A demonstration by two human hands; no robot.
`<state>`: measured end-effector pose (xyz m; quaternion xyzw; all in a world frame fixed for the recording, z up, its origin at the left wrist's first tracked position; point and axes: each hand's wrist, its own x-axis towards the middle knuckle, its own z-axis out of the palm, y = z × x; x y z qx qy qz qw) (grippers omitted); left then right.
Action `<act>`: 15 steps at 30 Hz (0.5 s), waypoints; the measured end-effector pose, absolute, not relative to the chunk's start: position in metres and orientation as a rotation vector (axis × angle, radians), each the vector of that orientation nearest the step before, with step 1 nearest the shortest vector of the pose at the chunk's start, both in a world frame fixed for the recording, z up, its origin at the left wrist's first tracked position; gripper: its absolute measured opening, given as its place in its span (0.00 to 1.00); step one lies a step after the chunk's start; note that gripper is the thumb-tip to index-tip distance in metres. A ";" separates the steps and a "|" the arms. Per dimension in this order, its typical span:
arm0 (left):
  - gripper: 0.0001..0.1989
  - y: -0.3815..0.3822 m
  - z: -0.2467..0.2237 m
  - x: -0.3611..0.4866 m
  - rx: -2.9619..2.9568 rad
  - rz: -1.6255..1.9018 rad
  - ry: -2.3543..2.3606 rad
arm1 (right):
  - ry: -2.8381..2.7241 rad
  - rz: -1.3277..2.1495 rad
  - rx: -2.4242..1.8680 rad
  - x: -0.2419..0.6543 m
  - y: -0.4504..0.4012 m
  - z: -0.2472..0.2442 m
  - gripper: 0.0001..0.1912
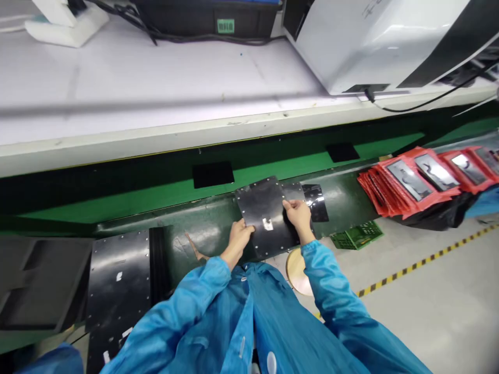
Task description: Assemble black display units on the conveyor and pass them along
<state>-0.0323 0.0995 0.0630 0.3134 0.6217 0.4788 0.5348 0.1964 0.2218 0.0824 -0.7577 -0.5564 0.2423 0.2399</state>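
A flat black plate (pixel 262 205) with small metal studs along its edges and a white label lies tilted across the dark green ledge in front of me. My left hand (pixel 240 237) grips its lower left edge, thumb on top. At its right edge, my right hand (pixel 298 214) is closed with thumb and fingers pinching the plate. A second studded plate (pixel 293 191) shows partly from beneath, mostly covered. Just right of that, a glossy black sheet (pixel 316 202) rests on the green ledge (pixel 343 193).
To the left stand studded black plates (pixel 117 291) beside a dark grey tray (pixel 42 280). Red-edged panels (pixel 407 179) are piled at right. Below are a green crate (pixel 357 235) and a round stool (pixel 298 271). A white bench (pixel 156 88) with a white machine (pixel 362 41) runs behind.
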 end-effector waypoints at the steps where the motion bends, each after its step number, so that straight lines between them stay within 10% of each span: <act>1: 0.09 0.112 0.067 -0.010 0.760 1.144 1.454 | -1.492 0.647 -2.104 0.215 0.232 0.085 0.18; 8: 0.14 0.143 0.063 0.044 0.830 1.034 1.372 | -1.542 0.581 -2.225 0.274 0.258 0.061 0.19; 15: 0.23 -0.009 0.069 -0.238 1.072 0.983 2.697 | -1.597 0.382 -1.823 0.217 0.224 0.061 0.23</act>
